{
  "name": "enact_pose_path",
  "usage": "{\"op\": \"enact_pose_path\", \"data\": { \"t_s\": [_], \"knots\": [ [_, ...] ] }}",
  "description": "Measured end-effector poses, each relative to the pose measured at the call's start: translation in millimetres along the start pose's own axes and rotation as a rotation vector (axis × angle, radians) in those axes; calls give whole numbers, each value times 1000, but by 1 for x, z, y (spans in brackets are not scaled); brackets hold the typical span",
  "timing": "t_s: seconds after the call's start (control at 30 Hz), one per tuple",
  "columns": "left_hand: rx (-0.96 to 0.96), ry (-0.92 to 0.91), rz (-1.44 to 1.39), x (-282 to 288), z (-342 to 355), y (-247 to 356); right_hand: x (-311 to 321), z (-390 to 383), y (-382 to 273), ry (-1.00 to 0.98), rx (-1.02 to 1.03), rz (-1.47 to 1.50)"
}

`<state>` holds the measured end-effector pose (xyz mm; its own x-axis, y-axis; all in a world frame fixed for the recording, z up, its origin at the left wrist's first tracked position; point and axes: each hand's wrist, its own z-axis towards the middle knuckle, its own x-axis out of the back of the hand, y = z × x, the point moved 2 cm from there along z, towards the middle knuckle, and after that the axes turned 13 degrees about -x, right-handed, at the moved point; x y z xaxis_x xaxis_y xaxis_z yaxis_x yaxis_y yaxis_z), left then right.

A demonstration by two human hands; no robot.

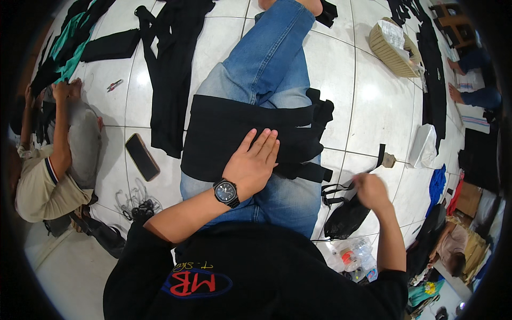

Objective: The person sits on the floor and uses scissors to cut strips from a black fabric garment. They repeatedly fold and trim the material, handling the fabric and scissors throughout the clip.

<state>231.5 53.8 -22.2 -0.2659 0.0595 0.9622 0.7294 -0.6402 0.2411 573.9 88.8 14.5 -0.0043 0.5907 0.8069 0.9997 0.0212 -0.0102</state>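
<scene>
A wide piece of black fabric (213,138) lies across my jeans-covered lap, with narrower black strips sticking out at its right end. My left hand (253,162), a black watch on its wrist, rests flat on the fabric with fingers stretched out. Off to the right, my right hand (372,191) is raised, its fingers curled in and slightly blurred. Beside those fingers run thin black straps (333,193), close to a black pouch-like bag (345,217) on the floor. Whatever the right fingers pinch is hidden.
Left of my legs, a phone (142,157), small snips (114,85) and long black fabric (173,74) lie on white tiles. A basket (381,48) stands far right; plastic packaging (352,258) is near my right elbow. Another person (50,176) sits at left handling fabric.
</scene>
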Motion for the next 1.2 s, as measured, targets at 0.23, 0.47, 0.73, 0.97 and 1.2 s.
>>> {"op": "enact_pose_path", "data": {
  "t_s": [0.23,0.47,0.73,0.97,1.2],
  "knots": [
    [-12,-13,8,3,0,-3,50,7,-131,490,580,266],
    [-3,32,-77,2,-2,0,17,7,4,361,351,-70],
    [0,7,-38,1,-1,0,20,-22,-92,-383,284,1307],
    [-1,31,-70,1,-1,-1,26,8,-77,317,538,-62],
    [21,46,-67,-4,-3,4,25,-2,0,-53,-14,84]
  ]
}}
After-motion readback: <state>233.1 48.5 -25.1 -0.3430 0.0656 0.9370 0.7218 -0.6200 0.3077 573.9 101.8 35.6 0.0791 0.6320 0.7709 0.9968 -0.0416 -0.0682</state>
